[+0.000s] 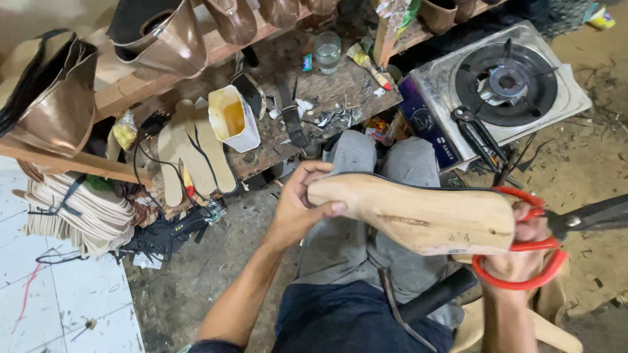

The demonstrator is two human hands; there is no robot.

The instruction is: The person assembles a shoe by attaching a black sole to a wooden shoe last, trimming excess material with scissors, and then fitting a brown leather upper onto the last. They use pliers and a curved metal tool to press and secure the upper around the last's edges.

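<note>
Left hand: The left hand (302, 199) comes up from the lower centre of the frame, forearm angled toward the middle, wrist bent; its fingers curl over the narrow toe end of a wooden shoe last (418, 216), thumb pressed along the near side.

Right hand: The right hand (523, 252) sits at the right edge, lower half, closed around the loops of red-handled scissors (536, 252); fingers are threaded through the handles and pressed together, also steadying the last's broad heel end.

Shoe last: Held above the lap at centre frame, over grey-trousered knees. Its long axis runs nearly level, left to right, tilting slightly down toward the right; the toe points left, the heel right. A dark strip follows its upper edge.

Scissors: Dark blades run off the right edge of the frame, pointing right and slightly up; whether they are parted cannot be told.

Surroundings: A wooden bench (327, 91) fills the upper centre, bearing a white glue container (235, 117), a glass of water (327, 51) and a brush (367, 64). A single-burner gas stove (504, 82) stands upper right with black pliers (481, 134) on its edge. Pale insoles (190, 153) lie left of the container; bronze shoe uppers (163, 36) hang on a rack in the upper left.
</note>
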